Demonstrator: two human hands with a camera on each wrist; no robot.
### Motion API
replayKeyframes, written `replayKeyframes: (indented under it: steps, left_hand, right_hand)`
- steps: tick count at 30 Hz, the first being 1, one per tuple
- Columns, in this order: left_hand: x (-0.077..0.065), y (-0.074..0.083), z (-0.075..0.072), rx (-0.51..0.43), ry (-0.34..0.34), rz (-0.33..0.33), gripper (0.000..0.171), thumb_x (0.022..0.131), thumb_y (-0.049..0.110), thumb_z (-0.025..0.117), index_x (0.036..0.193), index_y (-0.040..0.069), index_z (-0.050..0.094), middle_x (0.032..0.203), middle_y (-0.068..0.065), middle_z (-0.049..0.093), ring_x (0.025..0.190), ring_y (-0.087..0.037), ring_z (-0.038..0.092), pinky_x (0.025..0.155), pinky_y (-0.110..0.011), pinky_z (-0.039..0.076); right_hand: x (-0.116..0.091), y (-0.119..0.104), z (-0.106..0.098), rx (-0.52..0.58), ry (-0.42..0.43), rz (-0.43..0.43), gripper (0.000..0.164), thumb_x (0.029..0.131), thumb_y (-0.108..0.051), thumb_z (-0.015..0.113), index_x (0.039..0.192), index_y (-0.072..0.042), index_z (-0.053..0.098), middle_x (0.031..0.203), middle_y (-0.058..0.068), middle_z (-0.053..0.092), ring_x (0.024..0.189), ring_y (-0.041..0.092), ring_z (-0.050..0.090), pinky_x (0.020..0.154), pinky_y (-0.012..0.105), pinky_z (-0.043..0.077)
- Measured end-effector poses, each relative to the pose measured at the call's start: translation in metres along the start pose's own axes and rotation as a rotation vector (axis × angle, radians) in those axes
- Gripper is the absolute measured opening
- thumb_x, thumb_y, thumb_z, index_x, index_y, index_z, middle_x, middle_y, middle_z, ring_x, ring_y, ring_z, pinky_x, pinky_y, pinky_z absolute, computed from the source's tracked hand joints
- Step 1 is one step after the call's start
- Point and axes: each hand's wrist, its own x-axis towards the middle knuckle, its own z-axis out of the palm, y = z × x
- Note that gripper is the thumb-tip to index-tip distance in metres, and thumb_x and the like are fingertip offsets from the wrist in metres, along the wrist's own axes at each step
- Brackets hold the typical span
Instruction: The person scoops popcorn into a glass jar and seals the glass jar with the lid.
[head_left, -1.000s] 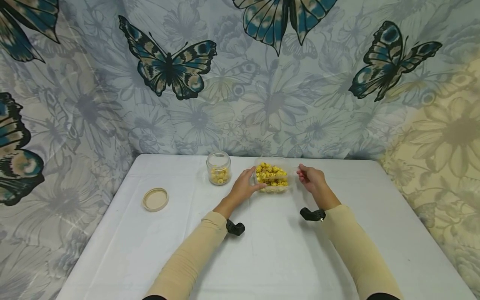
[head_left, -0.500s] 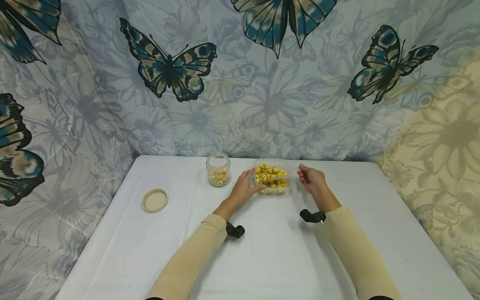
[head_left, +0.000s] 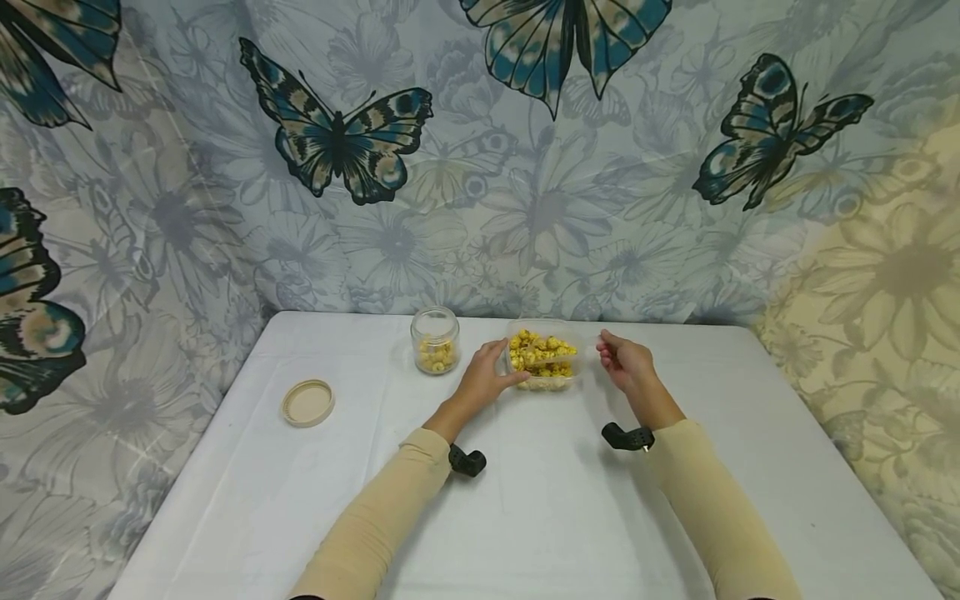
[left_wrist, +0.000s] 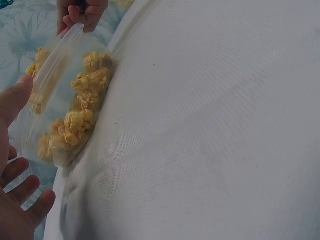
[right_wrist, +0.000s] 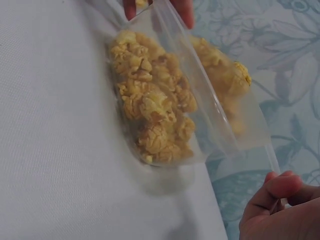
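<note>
A clear plastic container (head_left: 546, 384) of yellow popcorn (head_left: 534, 343) stands near the back of the white table. My left hand (head_left: 482, 380) grips its left end, thumb at the near side and fingers at the far side. From the right, my right hand (head_left: 626, 362) pinches a thin clear handle (right_wrist: 271, 159) that reaches into the container; its far end is hard to make out among the popcorn. A pale strip across the popcorn shows in the head view. To the left of the container stands a lidless glass jar (head_left: 435, 333), its lower part holding popcorn.
A round beige lid (head_left: 308, 403) lies on the white tablecloth (head_left: 525, 508), left of the jar. Behind the table's back edge hangs a butterfly-print cloth (head_left: 480, 225). Both wrists carry black camera mounts (head_left: 468, 461).
Both hands keep their holds, almost still. The pale strip across the popcorn now slants a little more. The head view has shifted slightly.
</note>
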Motion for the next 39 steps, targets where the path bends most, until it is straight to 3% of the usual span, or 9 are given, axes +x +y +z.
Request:
replayKeyframes:
  steps: [4, 12, 19, 39]
  left_hand:
    - [-0.0008, 0.0001, -0.0012, 0.007, -0.005, 0.008, 0.081, 0.087, 0.045, 0.070, 0.153, 0.013, 0.033, 0.154, -0.014, 0.036, 0.142, -0.035, 0.036, 0.113, -0.050, 0.037]
    - [-0.0013, -0.0018, -0.0025, 0.005, -0.006, 0.023, 0.079, 0.088, 0.044, 0.069, 0.152, 0.013, 0.035, 0.153, -0.012, 0.038, 0.142, -0.033, 0.036, 0.114, -0.049, 0.037]
    - [-0.0015, -0.0029, -0.0028, -0.001, 0.000, 0.042, 0.078, 0.088, 0.043, 0.070, 0.151, 0.011, 0.037, 0.152, -0.012, 0.039, 0.141, -0.033, 0.037, 0.113, -0.049, 0.037]
    - [-0.0027, -0.0026, -0.0047, -0.023, 0.024, 0.036, 0.070, 0.087, 0.038, 0.072, 0.145, 0.009, 0.046, 0.149, -0.011, 0.044, 0.139, -0.032, 0.040, 0.112, -0.049, 0.038]
  right_hand:
    - [-0.0038, -0.0018, -0.0027, 0.023, -0.048, -0.024, 0.012, 0.095, -0.012, 0.063, 0.085, -0.006, 0.065, 0.060, 0.000, 0.061, 0.055, 0.006, 0.050, 0.047, 0.015, 0.044]
    - [-0.0071, -0.0045, -0.0028, 0.014, -0.040, -0.001, 0.022, 0.098, -0.013, 0.057, 0.078, -0.011, 0.066, 0.062, 0.000, 0.061, 0.056, 0.006, 0.050, 0.048, 0.015, 0.044]
    - [-0.0052, -0.0029, -0.0027, 0.041, -0.049, 0.005, 0.017, 0.098, -0.014, 0.058, 0.083, -0.009, 0.065, 0.061, 0.001, 0.060, 0.054, 0.007, 0.050, 0.046, 0.015, 0.043]
    - [-0.0075, -0.0014, -0.0018, 0.076, -0.078, 0.005, 0.026, 0.099, -0.013, 0.056, 0.076, -0.011, 0.067, 0.061, 0.001, 0.061, 0.054, 0.007, 0.050, 0.046, 0.016, 0.044]
